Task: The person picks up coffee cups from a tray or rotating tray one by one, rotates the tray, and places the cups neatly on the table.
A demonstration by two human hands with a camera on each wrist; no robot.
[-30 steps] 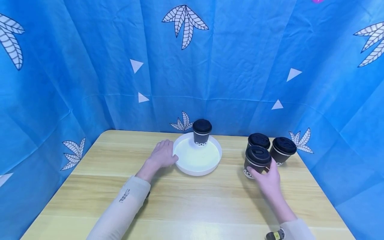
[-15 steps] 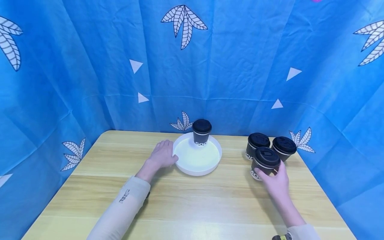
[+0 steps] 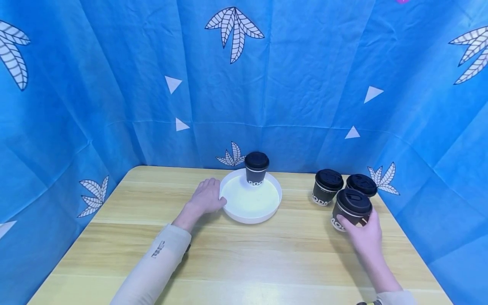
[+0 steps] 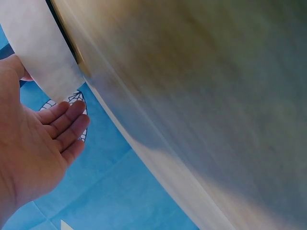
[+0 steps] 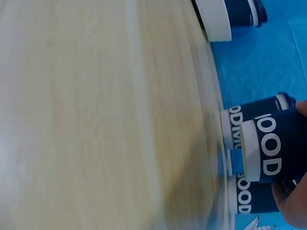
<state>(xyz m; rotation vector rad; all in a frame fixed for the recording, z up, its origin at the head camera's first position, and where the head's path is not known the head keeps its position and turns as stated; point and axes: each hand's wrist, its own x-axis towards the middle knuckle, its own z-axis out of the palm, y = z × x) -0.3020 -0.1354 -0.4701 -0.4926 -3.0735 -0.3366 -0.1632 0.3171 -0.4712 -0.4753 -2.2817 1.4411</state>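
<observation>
My right hand (image 3: 364, 235) grips a dark paper coffee cup (image 3: 345, 214) with a black lid and white lettering. In the right wrist view this held cup (image 5: 283, 143) is raised, its pale base showing above the tabletop. Close behind it stand two similar cups, a left one (image 3: 324, 192) and a right one (image 3: 361, 184) that it partly covers. At the left side of a round white tray (image 3: 250, 219), my left hand (image 3: 206, 197) holds the rim, thumb over the edge and fingers outside the wall. Another lidded cup (image 3: 256, 173) stands upright near the tray's back.
The light wooden table (image 3: 244, 254) runs back to a blue curtain (image 3: 305, 84) printed with white leaves and triangles. The curtain also hangs along the left and right sides. The tray and the cup group sit apart, with bare wood between them.
My right hand has moved to the right with the cup, from in front of the left standing cup to in front of the right one. The left hand and tray stay put.
</observation>
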